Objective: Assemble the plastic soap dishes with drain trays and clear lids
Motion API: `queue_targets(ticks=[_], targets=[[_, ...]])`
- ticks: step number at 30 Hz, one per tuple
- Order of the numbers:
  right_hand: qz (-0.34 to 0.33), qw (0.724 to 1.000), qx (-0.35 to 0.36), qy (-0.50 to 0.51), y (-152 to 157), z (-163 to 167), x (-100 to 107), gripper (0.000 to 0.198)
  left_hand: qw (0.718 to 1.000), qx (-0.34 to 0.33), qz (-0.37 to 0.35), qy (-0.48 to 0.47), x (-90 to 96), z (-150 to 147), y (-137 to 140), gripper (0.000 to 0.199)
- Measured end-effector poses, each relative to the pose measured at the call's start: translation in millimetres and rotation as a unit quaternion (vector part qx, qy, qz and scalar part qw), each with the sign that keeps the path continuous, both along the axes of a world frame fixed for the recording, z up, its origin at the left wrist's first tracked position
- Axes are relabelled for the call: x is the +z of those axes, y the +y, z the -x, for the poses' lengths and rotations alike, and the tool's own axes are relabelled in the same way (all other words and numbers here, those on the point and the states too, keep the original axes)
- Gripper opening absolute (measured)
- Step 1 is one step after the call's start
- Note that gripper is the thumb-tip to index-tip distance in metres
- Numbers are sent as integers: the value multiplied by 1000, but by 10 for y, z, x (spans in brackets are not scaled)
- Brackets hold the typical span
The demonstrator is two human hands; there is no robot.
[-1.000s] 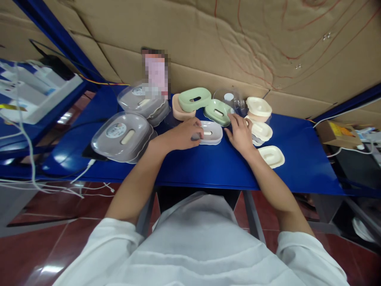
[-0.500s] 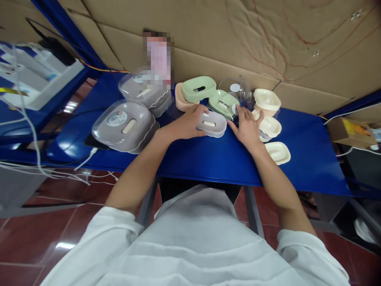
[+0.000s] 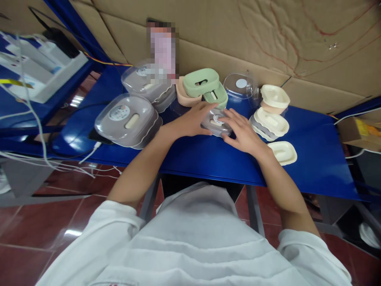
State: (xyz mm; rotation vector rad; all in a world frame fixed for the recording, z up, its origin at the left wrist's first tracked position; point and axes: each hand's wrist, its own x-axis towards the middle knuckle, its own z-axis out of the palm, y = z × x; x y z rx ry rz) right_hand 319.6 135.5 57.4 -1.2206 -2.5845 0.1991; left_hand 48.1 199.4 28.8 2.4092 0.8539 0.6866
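In front of me on the blue table sits a small grey soap box (image 3: 212, 128) with a pale slot-shaped piece in its middle. My left hand (image 3: 195, 120) grips its left side, fingers over the far edge and thumb near the front. A clear lid (image 3: 218, 118) with a round white sticker lies over the box, and my right hand (image 3: 242, 130) holds its right side between thumb and fingers. Whether the lid is fully seated I cannot tell. Just behind are a green soap box (image 3: 222, 94) and a green tray (image 3: 201, 82) resting over a peach one (image 3: 180, 93).
Grey boxes with clear lids (image 3: 125, 119) are stacked at left. Another clear lid (image 3: 238, 85) leans at the back. Cream trays (image 3: 285, 153) stand at right, some stacked. A cardboard wall (image 3: 214, 51) rises behind; a white cable (image 3: 91, 153) lies at the left edge.
My right hand has brought the clear lid from in front of the green box forward onto the grey box. My left hand keeps its hold. The view has shifted slightly.
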Motion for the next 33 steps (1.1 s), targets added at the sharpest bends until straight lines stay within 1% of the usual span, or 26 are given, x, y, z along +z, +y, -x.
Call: queue_targets(ticks=[2, 3, 6, 8, 10, 11, 13, 14, 16, 18, 19, 21, 24, 26, 27, 28, 30, 33], targets=[[1, 1000, 7, 0, 15, -23, -9, 60, 1000, 4, 4, 6, -16, 2, 4, 97], [3, 1000, 9, -5, 22, -31, -16, 64, 1000, 8, 6, 6, -23, 2, 9, 95], [7, 999, 4, -31, 23, -30, -40, 70, 1000, 9, 17, 16, -11, -6, 32, 100], [2, 999, -5, -45, -3, -17, -39, 70, 999, 9, 27, 36, 38, -18, 29, 102], [-6, 999, -2, -48, -45, -22, -6, 69, 998, 13, 32, 58, 111, -28, -36, 102], [-8, 999, 8, -44, -68, -36, 23, 67, 997, 16, 32, 67, 146, -29, -105, 100], [-11, 999, 32, -18, -93, -79, 96, 58, 996, 30, 26, 77, 189, -13, -325, 97], [-17, 999, 37, 1, -87, -97, 135, 53, 995, 46, 21, 82, 189, 5, -474, 96], [-47, 998, 26, 33, -21, -85, 204, 48, 992, 94, 4, 89, 139, 62, -819, 98], [-90, 995, 9, 34, 123, 45, 248, 49, 987, 141, -16, 76, 43, 141, -1172, 96], [-107, 994, 7, 24, 220, 163, 256, 50, 984, 167, -28, 61, -11, 185, -1334, 92], [-121, 993, 19, -2, 443, 493, 238, 53, 976, 213, -44, 31, -109, 276, -1604, 76], [-113, 993, 12, -34, 752, 1076, 134, 68, 959, 275, -66, -11, -201, 407, -1873, 56], [-104, 993, -7, -53, 876, 1389, 49, 78, 947, 308, -93, -23, -227, 483, -1986, 53], [-103, 993, -18, -61, 905, 1495, 11, 80, 941, 318, -108, -24, -232, 514, -2029, 53], [-103, 992, -26, -66, 912, 1560, -19, 80, 938, 324, -123, -23, -234, 539, -2064, 54], [-109, 991, -38, -72, 870, 1571, -57, 77, 934, 327, -142, -18, -230, 568, -2109, 56], [-110, 990, -43, -77, 720, 1357, -67, 68, 933, 322, -160, -16, -223, 559, -2113, 57]])
